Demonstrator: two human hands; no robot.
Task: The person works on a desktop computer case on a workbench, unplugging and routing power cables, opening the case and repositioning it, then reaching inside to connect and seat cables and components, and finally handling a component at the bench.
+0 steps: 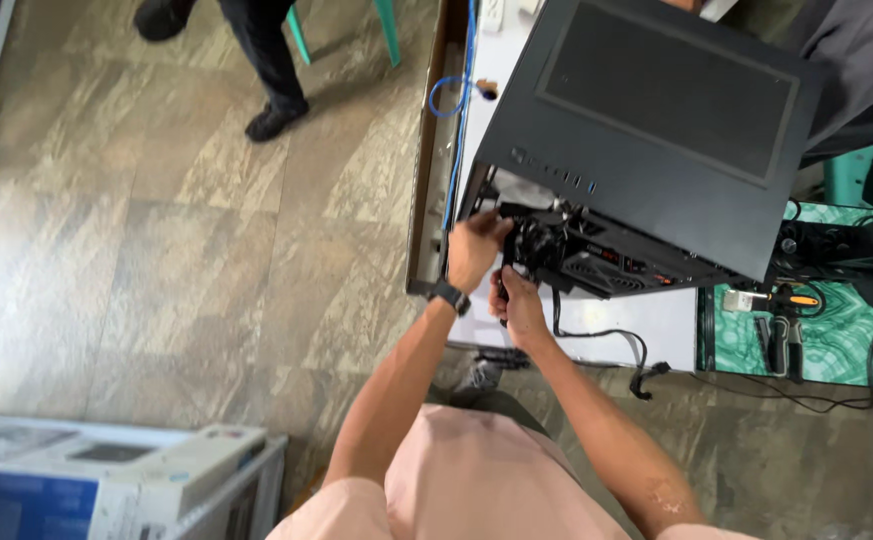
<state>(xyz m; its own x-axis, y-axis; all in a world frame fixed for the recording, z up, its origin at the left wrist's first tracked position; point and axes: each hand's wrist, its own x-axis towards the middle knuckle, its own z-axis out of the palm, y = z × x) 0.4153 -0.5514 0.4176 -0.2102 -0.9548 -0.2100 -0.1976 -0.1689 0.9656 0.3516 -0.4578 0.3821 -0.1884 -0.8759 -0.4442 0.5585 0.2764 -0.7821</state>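
Where the pale pink shirt (476, 475) fills the bottom of the view, two bare forearms rise from it toward a white tabletop (671, 325). The left hand (474, 250), with a black wristwatch (449, 296) on its wrist, reaches into the open side of a large black metal computer case (646, 130) and has its fingers curled at the case's edge. The right hand (519, 305) is just beside and below it — the two are close together, nearly touching — and it is closed around a bundle of black cables (534, 250) at the case's opening. Whether the left hand grips anything cannot be told.

A thin black cable (606, 335) trails from the case down over the table's front edge. To the right lies a green marbled mat (836, 335) with hand tools on it, one with an orange handle (802, 299). A blue cable (459, 120) runs along the table's left side. Beyond, on the tiled floor (156, 230), another person's dark shoe (274, 120) stands near green chair legs (391, 30). White cardboard boxes (126, 480) sit at the lower left.
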